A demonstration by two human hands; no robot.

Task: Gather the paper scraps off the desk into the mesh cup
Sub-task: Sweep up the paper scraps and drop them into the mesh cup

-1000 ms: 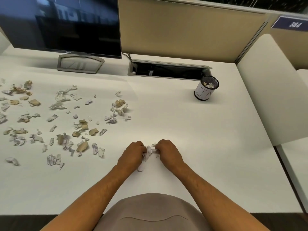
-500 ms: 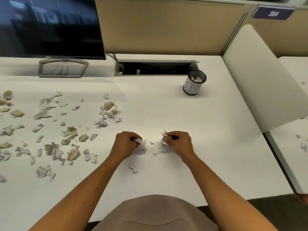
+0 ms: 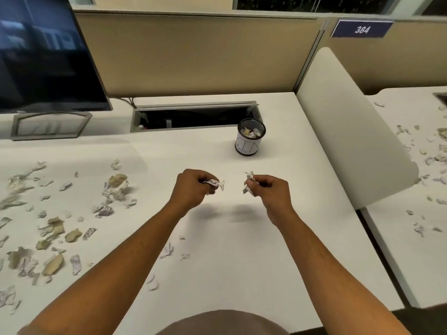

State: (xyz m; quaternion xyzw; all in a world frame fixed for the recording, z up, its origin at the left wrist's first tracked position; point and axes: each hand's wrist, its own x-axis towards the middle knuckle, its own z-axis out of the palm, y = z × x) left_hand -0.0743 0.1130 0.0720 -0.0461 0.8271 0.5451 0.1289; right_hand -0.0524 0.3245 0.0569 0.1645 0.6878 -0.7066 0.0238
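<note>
Scraps (image 3: pixel 216 183) pinched in each hand (image 3: pixel 193 187) — mesh cup (image 3: pixel 250 140) beyond.

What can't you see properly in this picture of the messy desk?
- Head view: how full the mesh cup is; its wall hides all but the top scraps.
- The writing on the cup's white label is too faint to read.
- How much paper the left hand and right hand hold; curled fingers cover most of each scrap.
- The scraps on the desk at the left run past the picture edge.
- The monitor is cut off too.

Both hands (image 3: pixel 193 187) (image 3: pixel 271 189) pinch scraps (image 3: pixel 249 183); mesh cup (image 3: pixel 250 140) beyond.
</note>
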